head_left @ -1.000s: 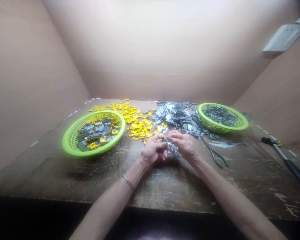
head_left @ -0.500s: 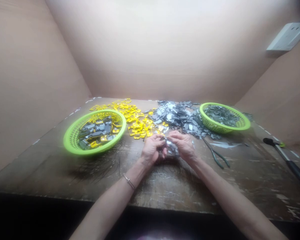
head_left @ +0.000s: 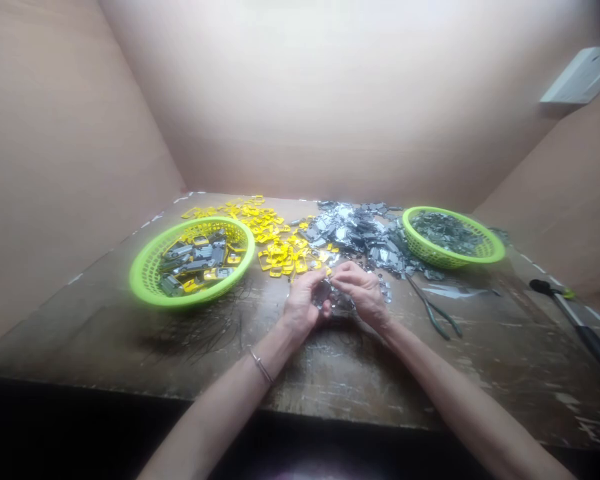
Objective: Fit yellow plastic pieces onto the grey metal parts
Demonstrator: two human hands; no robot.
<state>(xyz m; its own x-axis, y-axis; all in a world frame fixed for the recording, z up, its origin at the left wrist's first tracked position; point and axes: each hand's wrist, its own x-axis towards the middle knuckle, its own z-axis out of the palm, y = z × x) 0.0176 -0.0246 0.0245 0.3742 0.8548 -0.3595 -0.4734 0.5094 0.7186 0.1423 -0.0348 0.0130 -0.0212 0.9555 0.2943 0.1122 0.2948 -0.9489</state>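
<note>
My left hand and my right hand meet at the middle of the worn table. Both have their fingers curled round a small grey metal part held between them. Just beyond the hands lies a heap of yellow plastic frames and a heap of grey metal parts. A thin bracelet sits on my left wrist.
A green basket at the left holds grey and yellow pieces. A second green basket at the right holds grey parts. Pliers lie right of my hands, a dark-handled tool at the far right. Brown walls enclose the table.
The hands have stayed together on the grey part, with the fingers shifting a little and drawing slightly nearer. The view has drifted a little.
</note>
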